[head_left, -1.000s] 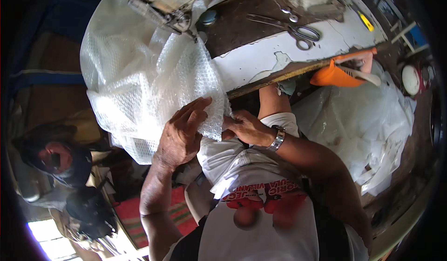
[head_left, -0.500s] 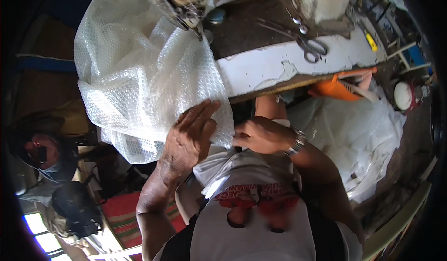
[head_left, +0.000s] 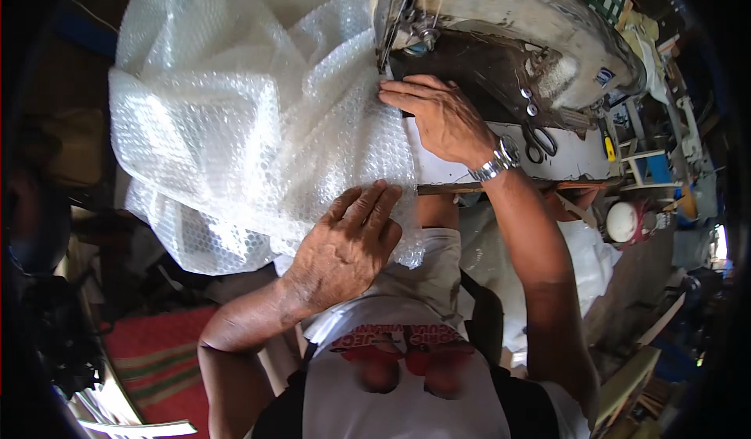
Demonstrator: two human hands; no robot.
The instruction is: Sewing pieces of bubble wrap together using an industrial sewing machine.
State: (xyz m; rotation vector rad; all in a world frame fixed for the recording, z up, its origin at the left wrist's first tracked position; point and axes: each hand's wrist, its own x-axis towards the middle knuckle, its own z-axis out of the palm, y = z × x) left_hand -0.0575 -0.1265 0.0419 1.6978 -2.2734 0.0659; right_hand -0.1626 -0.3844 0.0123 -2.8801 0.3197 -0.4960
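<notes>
A large sheet of clear bubble wrap (head_left: pixel 227 134) is bunched over the left of the sewing table, its right edge running under the needle end of a worn sewing machine (head_left: pixel 508 16). My left hand (head_left: pixel 348 239) lies on the near part of that edge, fingers stretched forward and thumb apart. Close to the needle, my right hand (head_left: pixel 446 118) reaches across the table, its fingers extended and their tips on the wrap's edge. A metal watch (head_left: pixel 497 160) circles my right wrist. Whatever lies beneath either palm is hidden.
Dark-handled scissors (head_left: pixel 540 138) lie on the table to the right, partly hidden by my right hand. Beyond them is a yellow-handled tool (head_left: pixel 609 146). Pale plastic sheeting (head_left: pixel 501 259) hangs below the table, and a red striped cloth (head_left: pixel 160 361) lies at lower left.
My right hand has moved from the wrap's near corner up to the needle area. The left hand stays on the near edge. The view has shifted, showing more of the machine.
</notes>
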